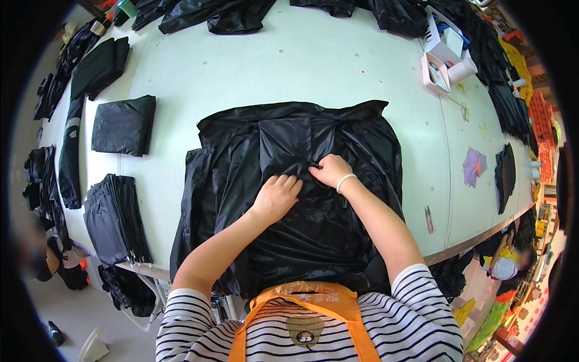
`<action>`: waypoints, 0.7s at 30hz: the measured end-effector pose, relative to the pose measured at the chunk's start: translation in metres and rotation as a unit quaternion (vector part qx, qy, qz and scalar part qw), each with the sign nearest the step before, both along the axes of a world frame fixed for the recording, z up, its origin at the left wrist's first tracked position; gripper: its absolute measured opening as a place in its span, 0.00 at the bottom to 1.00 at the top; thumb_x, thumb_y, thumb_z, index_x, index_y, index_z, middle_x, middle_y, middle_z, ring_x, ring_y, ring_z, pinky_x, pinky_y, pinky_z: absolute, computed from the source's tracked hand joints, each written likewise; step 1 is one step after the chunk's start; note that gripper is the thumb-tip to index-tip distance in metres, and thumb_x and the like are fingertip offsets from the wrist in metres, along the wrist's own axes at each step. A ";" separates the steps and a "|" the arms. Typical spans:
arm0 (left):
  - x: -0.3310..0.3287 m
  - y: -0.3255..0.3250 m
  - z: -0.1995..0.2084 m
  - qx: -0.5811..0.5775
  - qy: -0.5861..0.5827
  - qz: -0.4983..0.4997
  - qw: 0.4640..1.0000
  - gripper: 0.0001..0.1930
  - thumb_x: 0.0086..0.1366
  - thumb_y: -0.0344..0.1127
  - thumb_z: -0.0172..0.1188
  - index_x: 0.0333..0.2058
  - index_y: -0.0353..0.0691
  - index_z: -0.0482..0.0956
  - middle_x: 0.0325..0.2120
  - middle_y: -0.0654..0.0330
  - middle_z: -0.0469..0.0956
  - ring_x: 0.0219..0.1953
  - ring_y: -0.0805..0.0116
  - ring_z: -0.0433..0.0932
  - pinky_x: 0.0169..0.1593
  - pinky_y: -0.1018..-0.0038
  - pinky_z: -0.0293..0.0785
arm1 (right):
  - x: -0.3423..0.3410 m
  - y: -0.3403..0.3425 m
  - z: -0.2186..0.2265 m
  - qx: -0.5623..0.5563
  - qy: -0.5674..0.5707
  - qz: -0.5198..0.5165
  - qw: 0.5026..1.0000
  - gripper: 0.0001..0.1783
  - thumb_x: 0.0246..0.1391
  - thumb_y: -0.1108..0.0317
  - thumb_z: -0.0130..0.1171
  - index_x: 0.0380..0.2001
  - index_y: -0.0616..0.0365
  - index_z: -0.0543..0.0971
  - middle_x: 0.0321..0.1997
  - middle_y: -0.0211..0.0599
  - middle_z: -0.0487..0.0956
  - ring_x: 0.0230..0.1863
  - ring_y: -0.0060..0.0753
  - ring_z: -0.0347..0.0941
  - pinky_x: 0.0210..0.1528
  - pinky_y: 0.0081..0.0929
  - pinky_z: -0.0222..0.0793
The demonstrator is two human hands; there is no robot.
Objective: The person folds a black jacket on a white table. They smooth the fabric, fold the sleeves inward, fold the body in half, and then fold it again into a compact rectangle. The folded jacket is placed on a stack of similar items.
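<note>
A large black, shiny garment (232,163) lies spread and wrinkled on the table in front of me, its near part hanging toward my body. My left hand (278,196) is at its middle, fingers bent together and gripping the fabric. Slightly farther and to the right, my right hand (332,172) pinches a small fold of the same garment between thumb and fingers. A narrow dark bit shows at those fingertips, too small to tell apart from the cloth. The two hands are close but do not touch.
Folded black garments (123,125) and a layered black stack (117,220) lie to the left. Small snips (429,219) are on the table at right, near a purple scrap (474,167). A pink tray (435,73) and white cone (462,70) stand farther back.
</note>
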State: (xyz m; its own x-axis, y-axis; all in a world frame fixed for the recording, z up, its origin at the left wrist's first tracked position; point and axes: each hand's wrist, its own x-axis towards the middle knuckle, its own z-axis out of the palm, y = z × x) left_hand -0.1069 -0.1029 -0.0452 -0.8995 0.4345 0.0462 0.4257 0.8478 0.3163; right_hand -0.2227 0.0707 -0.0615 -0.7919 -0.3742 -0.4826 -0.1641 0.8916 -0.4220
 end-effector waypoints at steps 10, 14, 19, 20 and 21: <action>-0.053 -0.034 -0.027 0.331 -0.286 0.213 0.874 0.12 0.55 0.39 0.63 0.34 0.38 0.79 0.27 0.54 0.81 0.31 0.52 0.79 0.34 0.65 0.74 | 0.027 0.000 -0.022 -0.225 0.207 0.069 0.950 0.11 0.50 0.57 0.61 0.30 0.52 0.75 0.24 0.38 0.77 0.29 0.46 0.75 0.30 0.39 0.70; -0.035 -0.006 -0.008 0.044 0.176 0.043 0.983 0.14 0.46 0.36 0.67 0.32 0.41 0.76 0.34 0.62 0.74 0.41 0.63 0.74 0.41 0.70 0.69 | -0.003 -0.014 -0.016 -0.157 0.086 -0.004 0.984 0.14 0.47 0.57 0.65 0.24 0.54 0.74 0.23 0.39 0.79 0.28 0.47 0.76 0.29 0.38 0.71; -0.029 -0.003 -0.040 0.131 0.061 0.075 0.987 0.15 0.48 0.31 0.64 0.37 0.39 0.78 0.36 0.59 0.74 0.39 0.59 0.74 0.44 0.67 0.71 | 0.006 -0.023 -0.002 -0.102 0.274 0.119 0.949 0.11 0.45 0.61 0.64 0.21 0.55 0.76 0.28 0.38 0.74 0.34 0.42 0.73 0.35 0.36 0.68; -0.033 -0.006 -0.041 0.149 0.019 0.085 0.985 0.15 0.48 0.31 0.64 0.37 0.39 0.78 0.36 0.59 0.75 0.39 0.58 0.75 0.43 0.66 0.72 | 0.013 -0.023 0.008 -0.109 0.362 0.173 0.910 0.10 0.44 0.61 0.64 0.21 0.55 0.76 0.28 0.37 0.73 0.36 0.40 0.71 0.38 0.34 0.67; -0.039 -0.011 -0.039 0.173 -0.001 0.084 0.981 0.13 0.48 0.30 0.63 0.36 0.40 0.79 0.34 0.58 0.76 0.38 0.57 0.75 0.41 0.66 0.72 | 0.021 -0.021 0.001 -0.123 0.314 0.156 0.929 0.09 0.44 0.62 0.63 0.21 0.55 0.77 0.29 0.35 0.72 0.39 0.37 0.68 0.42 0.32 0.65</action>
State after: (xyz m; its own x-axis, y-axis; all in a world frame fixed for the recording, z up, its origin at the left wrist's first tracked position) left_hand -0.1457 -0.1135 -0.0844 -0.9574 0.2381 0.1636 0.2882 0.7483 0.5975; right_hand -0.2018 0.0496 -0.0610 -0.7234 -0.6698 0.1675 -0.6800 0.6492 -0.3408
